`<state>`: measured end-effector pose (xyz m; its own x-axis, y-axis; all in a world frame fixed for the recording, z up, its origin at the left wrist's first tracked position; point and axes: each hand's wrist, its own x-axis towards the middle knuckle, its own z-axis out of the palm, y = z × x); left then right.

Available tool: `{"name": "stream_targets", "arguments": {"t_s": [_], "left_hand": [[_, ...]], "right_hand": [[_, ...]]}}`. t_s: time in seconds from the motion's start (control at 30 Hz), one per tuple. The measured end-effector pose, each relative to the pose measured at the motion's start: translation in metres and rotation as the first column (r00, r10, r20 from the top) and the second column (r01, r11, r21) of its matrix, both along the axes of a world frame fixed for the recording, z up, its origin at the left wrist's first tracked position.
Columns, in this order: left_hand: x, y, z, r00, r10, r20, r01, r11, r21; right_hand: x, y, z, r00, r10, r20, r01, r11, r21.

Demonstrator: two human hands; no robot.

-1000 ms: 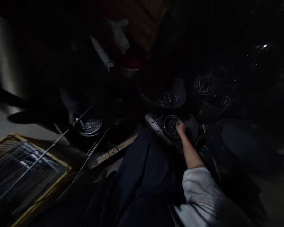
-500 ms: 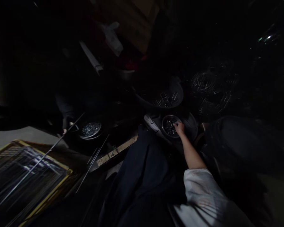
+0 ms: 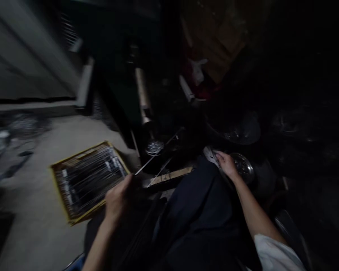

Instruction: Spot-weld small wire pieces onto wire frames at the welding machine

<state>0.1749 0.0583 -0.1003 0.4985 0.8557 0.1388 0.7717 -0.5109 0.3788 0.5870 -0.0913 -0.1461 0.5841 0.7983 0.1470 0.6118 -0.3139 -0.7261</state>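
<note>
- Left hand (image 3: 118,197): at the crate's right edge, fingers curled; blur, can't tell if they grip.
- Rod (image 3: 148,164): near end meets those fingers just right of the crate (image 3: 60,195); runs away up-right from there. Likely held, not confirmed.
- Right hand (image 3: 227,165): well right of the crate, fingers bent at the white packet (image 3: 210,155). Pinching or just in front of it: can't tell.
- Bowl (image 3: 252,177): right of the crate, past that hand.
- Second rod (image 3: 159,172) and board (image 3: 172,175): right of the crate, nearer than the bowl.
- Dish (image 3: 153,154) of small shiny bits: up-right of the crate, the rod crossing beside it.
- Crate: on the floor (image 3: 36,226), long thin rods inside.
- Risks: rod's far end swinging into the dish and spilling bits, if the left wrist turns. Rod snagging the second rod, since they lie close. Right forearm knocking the bowl, being so near. Dim light makes a misgrip likelier.
</note>
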Motion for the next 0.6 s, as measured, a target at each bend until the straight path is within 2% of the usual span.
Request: {"name": "stream_targets", "arguments": {"t_s": [0.1,0.2,0.27,0.3,0.33,0.37,0.47,0.5,0.53,0.6], "left_hand": [[-0.005,0.002,0.007,0.980,0.018,-0.199,-0.023,0.999,-0.022],[0.005,-0.001,0.013,0.961,0.030,-0.276,-0.041,0.999,-0.035],[0.009,-0.003,0.014,0.962,0.037,-0.271,-0.047,0.998,-0.030],[0.010,-0.003,0.014,0.964,0.041,-0.263,-0.049,0.998,-0.026],[0.009,-0.003,0.013,0.966,0.045,-0.255,-0.052,0.998,-0.021],[0.008,-0.003,0.011,0.968,0.050,-0.247,-0.056,0.998,-0.016],[0.007,0.000,0.004,0.972,0.064,-0.224,-0.066,0.998,0.000],[0.008,0.001,0.002,0.974,0.067,-0.216,-0.068,0.998,0.005],[0.009,0.002,0.000,0.976,0.070,-0.208,-0.069,0.998,0.010],[0.012,0.004,-0.003,0.978,0.077,-0.195,-0.074,0.997,0.019]], "right_hand": [[-0.087,0.054,0.006,0.950,0.197,-0.244,-0.188,0.980,0.061],[-0.160,0.093,-0.001,0.765,0.275,-0.582,-0.289,0.955,0.071],[-0.191,0.109,-0.008,0.622,0.316,-0.717,-0.336,0.934,0.121],[-0.202,0.114,-0.010,0.576,0.332,-0.747,-0.345,0.927,0.146],[-0.209,0.118,-0.012,0.564,0.340,-0.753,-0.345,0.925,0.159],[-0.214,0.120,-0.012,0.585,0.338,-0.737,-0.335,0.928,0.160],[-0.222,0.127,-0.010,0.722,0.296,-0.626,-0.273,0.952,0.136],[-0.223,0.130,-0.008,0.740,0.278,-0.612,-0.252,0.959,0.131],[-0.225,0.132,-0.006,0.735,0.259,-0.627,-0.228,0.965,0.131],[-0.229,0.138,0.000,0.668,0.222,-0.710,-0.169,0.975,0.146]]}}
